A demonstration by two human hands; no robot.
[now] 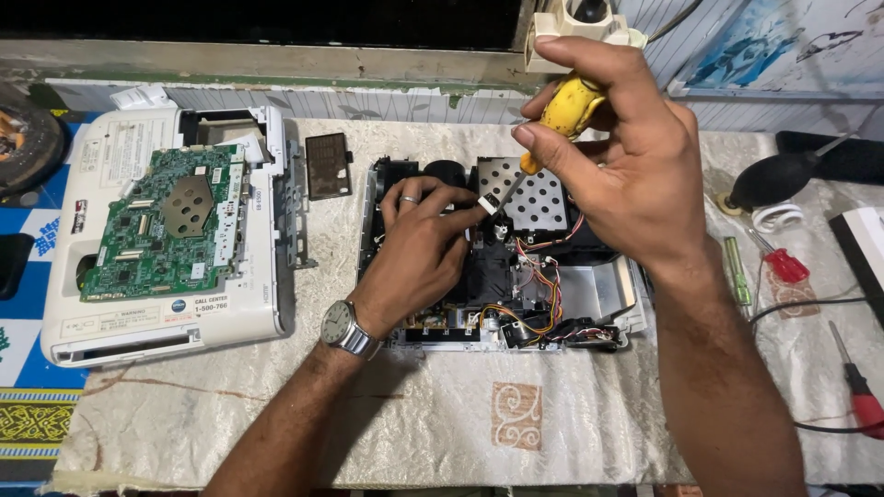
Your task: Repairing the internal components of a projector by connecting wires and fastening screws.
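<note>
**Unscrewing inside an opened device**

Lying left of the opened device [502, 267] was a white cover [166, 235] carrying a green circuit board [166, 225]. The left hand [424, 244] pressed curled fingers onto the device's interior. The right hand [626, 161] gripped a yellow-handled screwdriver [552, 124] above it.

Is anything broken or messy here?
Nothing looks broken. The opened device has loose coloured wires showing, and its green circuit board lies on the white cover at the left, slightly askew.
</note>
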